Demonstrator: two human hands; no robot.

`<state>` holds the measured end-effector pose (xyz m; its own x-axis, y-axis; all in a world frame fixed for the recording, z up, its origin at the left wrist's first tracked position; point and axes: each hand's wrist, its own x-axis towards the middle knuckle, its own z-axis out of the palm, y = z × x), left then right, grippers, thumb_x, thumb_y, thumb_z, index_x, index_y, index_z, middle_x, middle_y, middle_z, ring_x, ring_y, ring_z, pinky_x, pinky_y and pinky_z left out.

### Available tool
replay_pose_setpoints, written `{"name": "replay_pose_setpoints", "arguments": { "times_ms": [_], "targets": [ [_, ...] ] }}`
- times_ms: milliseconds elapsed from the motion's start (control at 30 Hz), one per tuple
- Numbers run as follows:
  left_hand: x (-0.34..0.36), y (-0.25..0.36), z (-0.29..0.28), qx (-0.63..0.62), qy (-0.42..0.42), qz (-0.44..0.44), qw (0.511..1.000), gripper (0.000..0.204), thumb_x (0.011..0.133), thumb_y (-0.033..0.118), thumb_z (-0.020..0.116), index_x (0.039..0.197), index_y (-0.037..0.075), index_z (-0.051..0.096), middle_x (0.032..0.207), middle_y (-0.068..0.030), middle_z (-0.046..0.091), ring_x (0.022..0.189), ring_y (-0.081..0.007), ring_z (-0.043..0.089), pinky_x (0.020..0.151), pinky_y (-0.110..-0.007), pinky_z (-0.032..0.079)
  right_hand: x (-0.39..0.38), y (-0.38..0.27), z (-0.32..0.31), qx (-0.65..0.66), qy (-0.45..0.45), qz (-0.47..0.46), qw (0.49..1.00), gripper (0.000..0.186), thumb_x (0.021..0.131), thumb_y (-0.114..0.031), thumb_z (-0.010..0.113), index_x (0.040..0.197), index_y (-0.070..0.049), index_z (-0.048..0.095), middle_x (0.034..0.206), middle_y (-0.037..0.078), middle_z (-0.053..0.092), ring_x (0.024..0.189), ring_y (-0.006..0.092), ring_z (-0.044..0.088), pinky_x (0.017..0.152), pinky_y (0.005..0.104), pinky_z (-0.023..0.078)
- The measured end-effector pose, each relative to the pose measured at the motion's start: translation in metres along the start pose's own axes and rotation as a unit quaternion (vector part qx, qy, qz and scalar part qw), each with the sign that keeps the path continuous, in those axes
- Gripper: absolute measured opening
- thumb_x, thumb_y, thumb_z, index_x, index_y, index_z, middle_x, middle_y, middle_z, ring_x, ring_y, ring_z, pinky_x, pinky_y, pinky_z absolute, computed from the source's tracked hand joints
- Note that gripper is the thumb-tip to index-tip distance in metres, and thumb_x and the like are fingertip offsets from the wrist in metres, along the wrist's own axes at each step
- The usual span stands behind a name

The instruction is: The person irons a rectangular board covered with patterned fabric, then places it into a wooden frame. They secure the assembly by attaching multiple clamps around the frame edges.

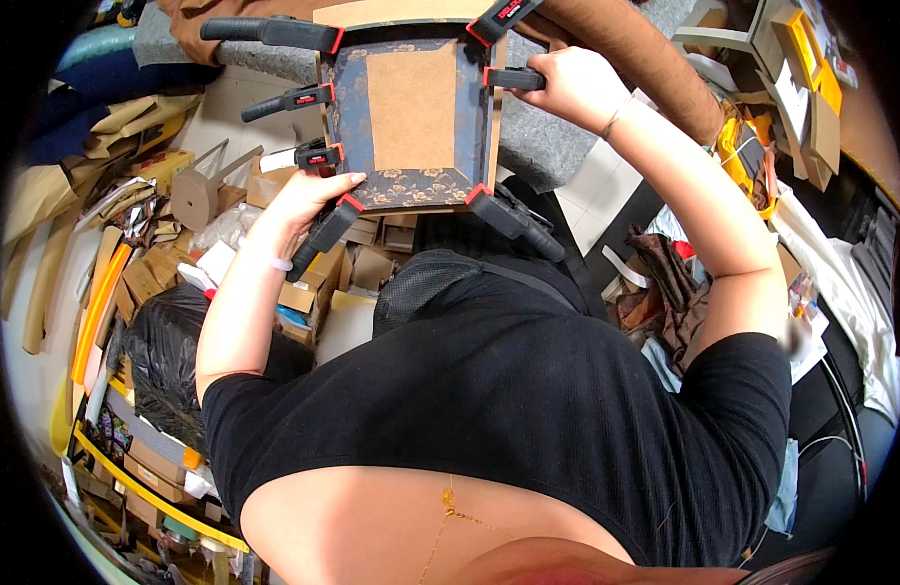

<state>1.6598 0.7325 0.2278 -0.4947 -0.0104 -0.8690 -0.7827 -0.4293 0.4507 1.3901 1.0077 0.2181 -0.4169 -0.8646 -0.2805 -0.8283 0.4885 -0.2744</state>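
Observation:
A rectangular panel assembly (411, 107), lined with blue-grey floral material around a brown centre, is held up at the top middle. Several black-and-red clamps (279, 34) grip its edges. My left hand (308, 200) grips the lower-left edge, thumb on the floral border, beside a clamp (318, 234); its fingers are mostly behind the assembly. My right hand (576, 88) has its fingers closed on the handle of a clamp (513, 78) at the upper right side. Another clamp (513, 224) juts from the lower-right corner.
A grey felt-covered surface (537, 146) lies behind the assembly, with a long brown roll (654, 58). Cardboard pieces (153, 278), a black plastic bag (167, 341) and paper tubes crowd the left. Boards (801, 88), fabric scraps (664, 283) and white cloth (840, 302) are at the right.

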Motion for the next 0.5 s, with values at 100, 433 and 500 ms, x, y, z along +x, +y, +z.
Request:
{"name": "replay_pose_setpoints", "arguments": {
  "times_ms": [100, 433, 500],
  "targets": [
    [0.001, -0.001, -0.001, 0.004, 0.001, -0.001, 1.0, 0.036, 0.081, 0.009, 0.076, 0.112, 0.0, 0.061, 0.104, -0.0065, 0.066, 0.091, -0.0167, 0.064, 0.082, -0.03, 0.053, 0.0, 0.0, -0.001, 0.005, -0.006, 0.003, 1.0, 0.043, 0.084, -0.048, 0.066, 0.076, -0.007, 0.065, 0.064, 0.014, 0.063, 0.063, 0.0298, 0.066, 0.061, 0.0382, 0.054],
    [0.003, -0.013, -0.008, 0.017, -0.002, 0.016, 1.0, 0.033, 0.082, 0.013, 0.076, 0.11, 0.001, 0.062, 0.099, -0.0038, 0.066, 0.087, -0.0123, 0.062, 0.078, -0.027, 0.052, 0.001, -0.002, -0.008, 0.032, -0.069, 0.026, 0.997, 0.046, 0.082, -0.053, 0.065, 0.084, -0.008, 0.068, 0.07, 0.015, 0.066, 0.074, 0.0319, 0.068, 0.07, 0.0404, 0.055],
    [0.001, -0.013, -0.001, 0.016, -0.001, 0.019, 1.0, 0.033, 0.082, 0.012, 0.076, 0.111, 0.001, 0.062, 0.099, -0.0029, 0.066, 0.087, -0.0125, 0.061, 0.079, -0.028, 0.051, -0.003, 0.006, 0.001, 0.055, -0.042, 0.02, 0.997, 0.049, 0.081, -0.055, 0.067, 0.092, -0.007, 0.068, 0.08, 0.016, 0.067, 0.081, 0.0313, 0.068, 0.075, 0.0396, 0.055]
  ]
}}
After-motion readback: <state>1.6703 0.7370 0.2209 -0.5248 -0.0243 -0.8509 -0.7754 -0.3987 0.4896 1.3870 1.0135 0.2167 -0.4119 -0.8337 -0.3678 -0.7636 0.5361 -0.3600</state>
